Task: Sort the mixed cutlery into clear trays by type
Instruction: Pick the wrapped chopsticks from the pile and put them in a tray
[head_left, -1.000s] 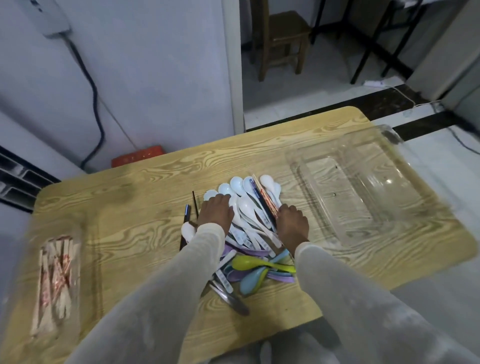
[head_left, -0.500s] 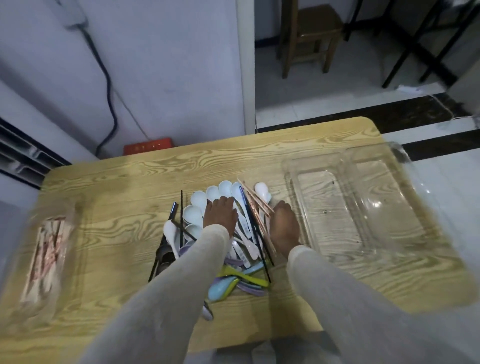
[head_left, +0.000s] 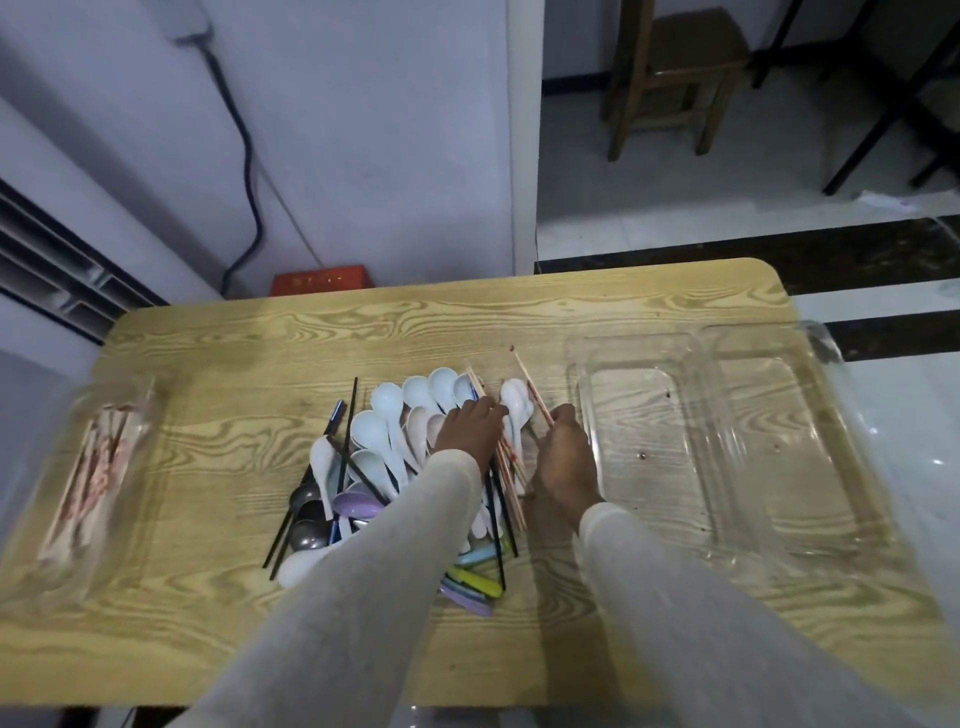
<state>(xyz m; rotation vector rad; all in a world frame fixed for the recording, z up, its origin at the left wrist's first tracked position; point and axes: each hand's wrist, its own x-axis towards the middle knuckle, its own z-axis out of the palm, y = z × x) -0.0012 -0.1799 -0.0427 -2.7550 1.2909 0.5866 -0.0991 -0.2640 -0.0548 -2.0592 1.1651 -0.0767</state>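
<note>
head view: our cutlery pile (head_left: 384, 457) of white spoons, black chopsticks and coloured handles lies in the middle of the bench (head_left: 363, 338). our left hand (head_left: 470, 434) rests on its right part, over loose wooden sticks (head_left: 506, 457); we cannot tell whether its fingers grip any. our right hand (head_left: 563, 462), just right of the pile, has its fingers clamped on one wooden chopstick (head_left: 524, 374). the right tray (head_left: 634, 457) lies beside that hand; the left tray (head_left: 140, 410) holds sorted chopsticks (head_left: 96, 467).
</note>
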